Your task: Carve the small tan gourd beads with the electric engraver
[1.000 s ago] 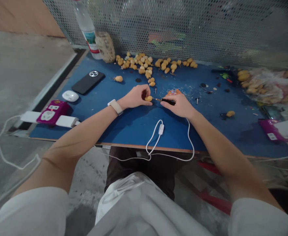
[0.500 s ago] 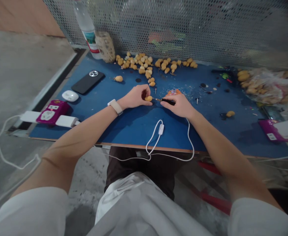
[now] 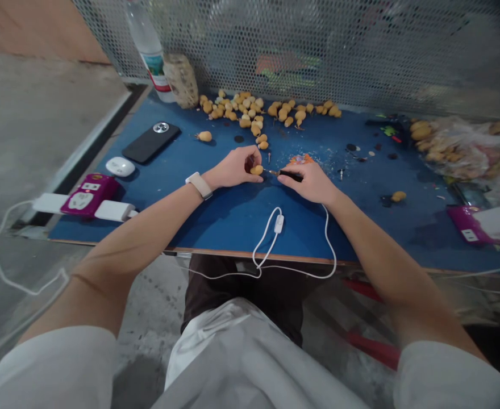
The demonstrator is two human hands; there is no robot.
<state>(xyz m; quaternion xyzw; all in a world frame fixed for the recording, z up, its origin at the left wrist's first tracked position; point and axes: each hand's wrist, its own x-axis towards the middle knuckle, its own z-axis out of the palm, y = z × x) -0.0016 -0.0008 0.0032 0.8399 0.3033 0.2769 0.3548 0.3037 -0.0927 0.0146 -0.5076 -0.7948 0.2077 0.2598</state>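
Observation:
My left hand (image 3: 244, 165), with a pale band on its wrist, pinches a small tan gourd (image 3: 257, 170) between thumb and fingers. My right hand (image 3: 307, 180) is wrapped round the black handle of a pen-shaped burning tool (image 3: 290, 175). Its thin metal tip points left and reaches the gourd's right end or very close to it; whether it touches, I cannot tell. A white cord (image 3: 327, 244) runs out from beneath my right wrist. Just behind the right hand lies a small orange piece (image 3: 301, 159), with pale crumbs scattered about it.
More small gourds (image 3: 245, 108) lie along the perforated metal screen (image 3: 241, 51). On the left are a bottle (image 3: 151, 62), a phone (image 3: 151, 142), a white case (image 3: 120, 166) and a purple power socket (image 3: 90, 195). A plastic bag of gourds (image 3: 458, 147) sits right. An inline switch (image 3: 279, 224) lies in front.
The whole view has shifted very slightly. Both hands keep their hold on the gourd and the burning tool, with no clear movement between them.

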